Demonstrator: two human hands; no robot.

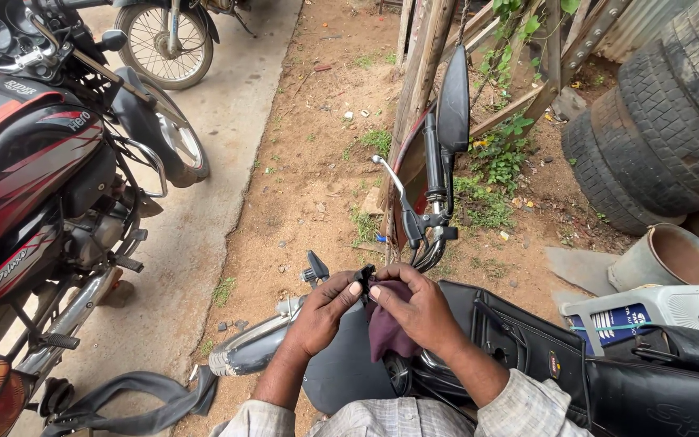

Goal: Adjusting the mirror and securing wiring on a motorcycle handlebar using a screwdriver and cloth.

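Observation:
My left hand (324, 311) and my right hand (416, 306) meet over the front of a dark motorcycle (527, 340) that I sit on. Between the fingertips of both hands is a small black part (365, 285). A maroon cloth (387, 328) is bunched in my right hand and hangs under the palm. Just beyond the hands rise the handlebar with its silver brake lever (390, 176) and a black mirror (453, 109). What the small part is, I cannot tell.
A red and black motorcycle (34, 162) stands on the concrete at left, another wheel (163, 40) behind it. Stacked tyres (665, 121), a metal tub (673, 255) and a grey oil can (649, 311) lie at right. A rubber tube (135, 400) lies on the ground.

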